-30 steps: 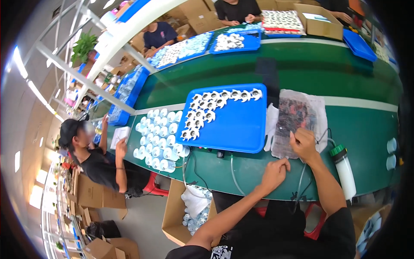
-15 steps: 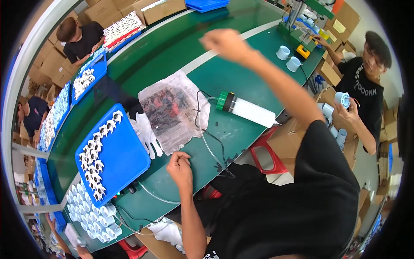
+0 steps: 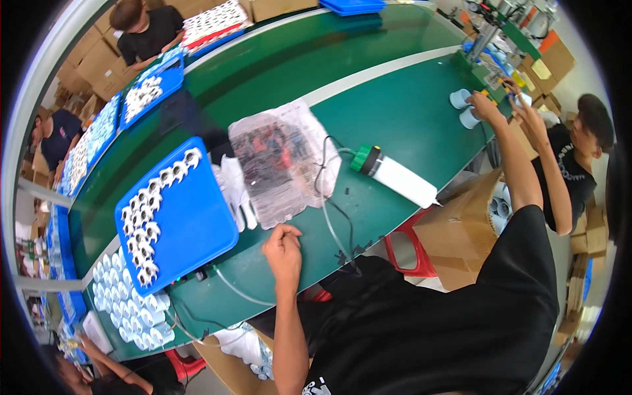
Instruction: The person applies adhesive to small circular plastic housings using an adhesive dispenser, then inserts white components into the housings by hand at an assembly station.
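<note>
**Right hand beside the cups**

Your right hand (image 3: 485,106) is at two pale-blue cups (image 3: 468,119) on the table (image 3: 401,108); I can't tell whether its fingers grip. Your left hand (image 3: 283,248) is loosely clenched. Likely light, stiff, smooth: hold their sides.

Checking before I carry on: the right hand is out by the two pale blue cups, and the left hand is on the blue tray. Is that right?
Not quite: the left hand is over the near edge of the green table, apart from the blue tray, as the head view shows. The right hand is indeed out by the two pale blue cups.
</note>
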The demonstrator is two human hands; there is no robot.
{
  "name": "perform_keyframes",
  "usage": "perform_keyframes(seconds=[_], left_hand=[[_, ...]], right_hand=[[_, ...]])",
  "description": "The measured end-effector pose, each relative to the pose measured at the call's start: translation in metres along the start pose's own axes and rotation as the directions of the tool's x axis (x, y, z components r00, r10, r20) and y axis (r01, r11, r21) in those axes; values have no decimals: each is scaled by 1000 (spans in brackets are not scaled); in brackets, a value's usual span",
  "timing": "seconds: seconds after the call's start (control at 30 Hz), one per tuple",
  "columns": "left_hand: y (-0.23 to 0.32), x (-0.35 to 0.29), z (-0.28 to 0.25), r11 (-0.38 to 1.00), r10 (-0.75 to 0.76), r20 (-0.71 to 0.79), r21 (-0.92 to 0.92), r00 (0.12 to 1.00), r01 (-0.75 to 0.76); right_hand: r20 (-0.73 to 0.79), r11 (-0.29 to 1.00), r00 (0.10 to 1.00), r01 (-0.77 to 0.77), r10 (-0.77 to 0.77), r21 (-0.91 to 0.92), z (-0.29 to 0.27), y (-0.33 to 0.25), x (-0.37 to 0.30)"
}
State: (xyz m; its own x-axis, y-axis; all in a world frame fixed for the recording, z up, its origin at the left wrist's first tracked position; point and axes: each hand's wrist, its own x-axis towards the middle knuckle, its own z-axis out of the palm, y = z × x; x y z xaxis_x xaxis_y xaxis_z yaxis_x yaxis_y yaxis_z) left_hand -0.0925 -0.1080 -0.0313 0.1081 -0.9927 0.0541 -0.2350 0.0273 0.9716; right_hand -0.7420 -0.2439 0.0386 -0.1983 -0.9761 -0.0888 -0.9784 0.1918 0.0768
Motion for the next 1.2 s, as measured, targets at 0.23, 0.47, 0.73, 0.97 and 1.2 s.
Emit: perform_keyframes(seconds=[0.23, 0.47, 0.73, 0.97, 1.2], left_hand=[[7, -1, 11, 999, 45, 21, -22, 999, -44], [13, -9, 0, 985, -117, 57, -121, 992, 123], [36, -66, -15, 981, 105, -135, 178, 985, -80], [26, -69, -21, 950, -32, -190, 300, 981, 90], [34, -72, -21, 946, -39, -279, 299, 960, 125]], right_hand=[[-317, 966, 928, 239, -197, 99, -15, -2, 13], [-391, 457, 528, 849, -754, 266, -117, -317, -75], [-256, -348, -448, 868, -857, -353, -53, -481, -163], [-264, -189, -201, 979, -943, -72, -65, -468, -155], [-189, 754, 761, 645, -620, 122, -83, -370, -137]])
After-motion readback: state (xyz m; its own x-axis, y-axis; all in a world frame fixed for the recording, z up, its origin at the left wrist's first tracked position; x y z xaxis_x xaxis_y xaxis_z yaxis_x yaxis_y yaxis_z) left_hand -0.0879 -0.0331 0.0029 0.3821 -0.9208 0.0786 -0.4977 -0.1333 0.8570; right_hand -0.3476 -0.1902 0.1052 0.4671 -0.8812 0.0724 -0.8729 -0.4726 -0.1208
